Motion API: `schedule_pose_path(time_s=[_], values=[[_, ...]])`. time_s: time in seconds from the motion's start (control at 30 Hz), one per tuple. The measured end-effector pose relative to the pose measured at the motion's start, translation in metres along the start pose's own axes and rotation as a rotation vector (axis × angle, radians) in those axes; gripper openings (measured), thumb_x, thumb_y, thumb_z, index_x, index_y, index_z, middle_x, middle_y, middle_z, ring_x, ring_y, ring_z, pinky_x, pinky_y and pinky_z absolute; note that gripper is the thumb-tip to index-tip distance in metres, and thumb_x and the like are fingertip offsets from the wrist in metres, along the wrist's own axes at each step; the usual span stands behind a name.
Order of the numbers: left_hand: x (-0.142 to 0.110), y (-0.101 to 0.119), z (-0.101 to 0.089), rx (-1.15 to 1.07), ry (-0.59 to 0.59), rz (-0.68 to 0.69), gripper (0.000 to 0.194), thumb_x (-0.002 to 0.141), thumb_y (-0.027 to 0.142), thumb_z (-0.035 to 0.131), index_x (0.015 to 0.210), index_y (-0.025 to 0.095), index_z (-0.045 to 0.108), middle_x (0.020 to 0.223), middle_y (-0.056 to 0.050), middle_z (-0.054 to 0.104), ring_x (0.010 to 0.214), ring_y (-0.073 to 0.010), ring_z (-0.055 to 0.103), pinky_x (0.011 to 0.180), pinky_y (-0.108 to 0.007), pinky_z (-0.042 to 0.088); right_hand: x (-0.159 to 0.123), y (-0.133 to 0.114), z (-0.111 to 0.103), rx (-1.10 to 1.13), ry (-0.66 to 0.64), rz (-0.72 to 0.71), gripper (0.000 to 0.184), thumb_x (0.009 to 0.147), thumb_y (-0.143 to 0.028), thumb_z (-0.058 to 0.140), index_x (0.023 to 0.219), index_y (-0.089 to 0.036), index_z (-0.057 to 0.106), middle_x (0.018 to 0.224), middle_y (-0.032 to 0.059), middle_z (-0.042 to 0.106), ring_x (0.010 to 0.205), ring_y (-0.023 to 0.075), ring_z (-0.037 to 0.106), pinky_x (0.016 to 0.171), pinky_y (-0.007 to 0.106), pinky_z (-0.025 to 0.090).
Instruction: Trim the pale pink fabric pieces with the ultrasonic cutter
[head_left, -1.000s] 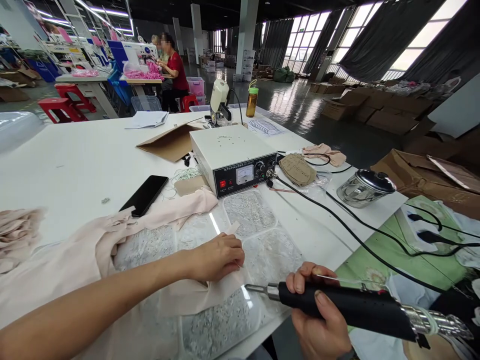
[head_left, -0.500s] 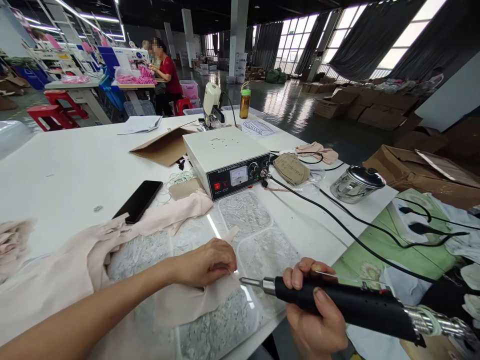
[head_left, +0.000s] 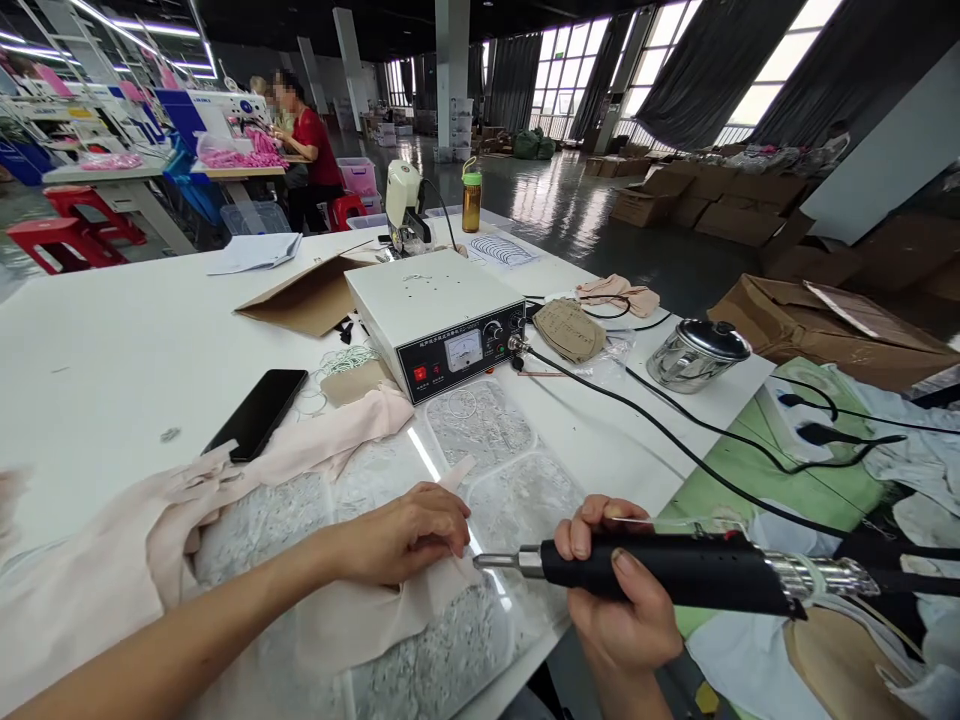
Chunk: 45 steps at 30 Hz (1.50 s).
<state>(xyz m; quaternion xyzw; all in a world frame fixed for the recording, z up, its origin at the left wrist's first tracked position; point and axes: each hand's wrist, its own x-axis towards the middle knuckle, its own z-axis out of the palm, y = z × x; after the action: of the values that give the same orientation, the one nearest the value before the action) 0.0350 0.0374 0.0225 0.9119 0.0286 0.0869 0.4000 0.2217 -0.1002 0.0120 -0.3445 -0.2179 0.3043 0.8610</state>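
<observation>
My left hand (head_left: pixel 412 530) is closed in a pinch on the edge of a pale pink fabric piece (head_left: pixel 375 625), which lies over a grey marbled mat. In my right hand (head_left: pixel 622 600) is a black ultrasonic handpiece (head_left: pixel 675 575), my fingers wrapped round its barrel. Its metal tip (head_left: pixel 495 561) points left and lies at the fabric edge, close by my left fingertips; whether it touches the cloth I cannot tell. More of the pink fabric (head_left: pixel 112 550) spreads to the left. A cable runs from the handpiece's back end.
A white control box (head_left: pixel 442 320) with a meter stands behind the mat (head_left: pixel 480 430). Around it lie a phone (head_left: pixel 259 412), cardboard (head_left: pixel 307 300) and fabric patches (head_left: pixel 570 330). A lidded metal pot (head_left: pixel 694 355) is near the right edge, with black cables (head_left: pixel 645 405) crossing the table. Co-workers sit far left.
The whole view has shifted slightly left and up. The handpiece sits a little more level, its back end raised. Both hands keep their holds.
</observation>
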Motion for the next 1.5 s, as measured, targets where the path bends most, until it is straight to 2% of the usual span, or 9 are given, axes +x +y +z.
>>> schedule_pose_path(time_s=[0.2,0.33,0.43,0.6,0.77,0.93,1.2,1.5], values=[[0.001,0.0,0.0,-0.004,-0.021,0.004,0.016,0.099,0.017,0.049,0.093,0.019,0.063,0.101,-0.007,0.071,0.117,-0.021,0.057,0.104,-0.038,0.043,-0.002,-0.002,-0.002,0.03,-0.02,0.009,0.018,0.071,-0.028,0.06,0.087,-0.021,0.066,0.075,0.0,0.054,0.05,0.0097,0.05,0.047,0.026,0.042],[0.002,0.0,0.003,0.065,0.043,-0.005,0.02,0.099,0.014,0.046,0.093,0.017,0.064,0.104,-0.009,0.069,0.111,-0.0204,0.06,0.098,-0.034,0.047,-0.001,0.0,-0.001,0.015,-0.048,0.021,0.017,0.072,-0.029,0.061,0.087,-0.023,0.066,0.075,-0.0001,0.054,0.049,0.01,0.05,0.046,0.027,0.042],[0.001,0.0,0.007,0.153,0.075,-0.013,0.019,0.098,0.013,0.046,0.1,0.017,0.064,0.108,-0.01,0.067,0.113,-0.022,0.059,0.096,-0.034,0.049,-0.001,0.004,0.0,0.002,-0.053,0.025,0.018,0.072,-0.031,0.061,0.087,-0.024,0.066,0.076,0.0,0.055,0.05,0.0104,0.05,0.047,0.027,0.043],[0.001,0.006,0.008,0.22,0.088,0.092,0.018,0.097,0.012,0.047,0.107,0.019,0.06,0.114,-0.01,0.067,0.117,-0.0225,0.057,0.103,-0.039,0.044,0.001,0.01,-0.003,-0.004,-0.042,0.03,0.017,0.072,-0.029,0.061,0.087,-0.024,0.065,0.079,0.0003,0.056,0.051,0.0105,0.051,0.048,0.028,0.044],[0.004,0.011,0.008,0.274,0.07,0.179,0.02,0.1,0.015,0.041,0.102,0.018,0.061,0.107,-0.01,0.07,0.105,-0.0215,0.06,0.096,-0.038,0.045,0.002,0.011,-0.004,-0.009,-0.044,0.038,0.017,0.073,-0.029,0.061,0.088,-0.024,0.065,0.079,0.0002,0.056,0.052,0.0105,0.051,0.048,0.028,0.043],[0.004,0.006,0.01,0.346,0.02,0.252,0.024,0.099,0.012,0.039,0.112,0.016,0.059,0.106,-0.011,0.07,0.106,-0.0227,0.06,0.096,-0.039,0.045,0.002,0.011,-0.003,-0.019,-0.047,0.042,0.016,0.073,-0.029,0.062,0.088,-0.023,0.066,0.081,0.0003,0.057,0.052,0.0103,0.053,0.049,0.028,0.045],[0.007,0.002,0.011,0.482,0.017,0.251,0.026,0.101,0.009,0.037,0.105,0.014,0.063,0.09,-0.009,0.069,0.097,-0.0202,0.062,0.095,-0.038,0.046,0.003,0.011,-0.003,-0.045,-0.046,0.054,0.017,0.074,-0.029,0.061,0.09,-0.024,0.066,0.081,0.0007,0.057,0.052,0.0106,0.053,0.049,0.029,0.046],[0.004,-0.001,0.009,0.406,-0.001,0.188,0.027,0.093,0.007,0.042,0.109,0.017,0.062,0.091,-0.008,0.063,0.093,-0.0213,0.056,0.103,-0.042,0.038,0.002,0.009,-0.003,-0.034,-0.035,0.064,0.017,0.074,-0.029,0.062,0.089,-0.023,0.067,0.08,0.0005,0.057,0.052,0.0108,0.054,0.05,0.029,0.046]])
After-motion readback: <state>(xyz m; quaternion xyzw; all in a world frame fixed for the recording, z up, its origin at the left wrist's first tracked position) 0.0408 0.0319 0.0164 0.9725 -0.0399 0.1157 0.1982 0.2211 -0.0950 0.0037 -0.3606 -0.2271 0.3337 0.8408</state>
